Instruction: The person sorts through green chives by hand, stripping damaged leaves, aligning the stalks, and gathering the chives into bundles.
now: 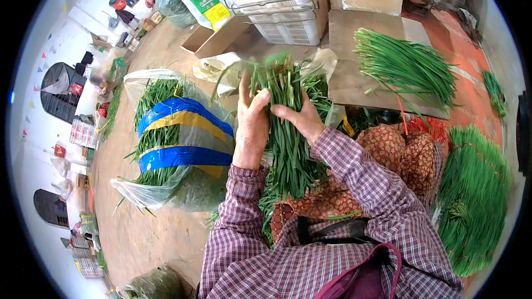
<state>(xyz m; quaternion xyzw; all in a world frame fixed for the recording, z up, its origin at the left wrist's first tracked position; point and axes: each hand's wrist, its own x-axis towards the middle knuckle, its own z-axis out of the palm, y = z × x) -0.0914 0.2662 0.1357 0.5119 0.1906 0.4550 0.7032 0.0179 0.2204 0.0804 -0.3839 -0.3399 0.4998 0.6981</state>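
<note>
A bunch of garlic chives (288,158) hangs in front of me, its cut ends up and its green leaves drooping toward my lap. My left hand (253,124) grips it from the left, thumb across the front. From the right, my right hand (302,117) is wrapped round the same bunch, its thumb near the left one. The far fingers of both hands are hidden behind the leaves. More chives (317,91) lie in an open plastic bag (324,63) just beyond the right hand.
Left stands a bulging bag of chives (185,138) bound with blue and yellow bands. A loose chive pile (407,69) lies on cardboard (343,77) at right, with tied chive bundles (474,199) nearer me. White crates (282,8) and a cardboard box (216,39) stand ahead.
</note>
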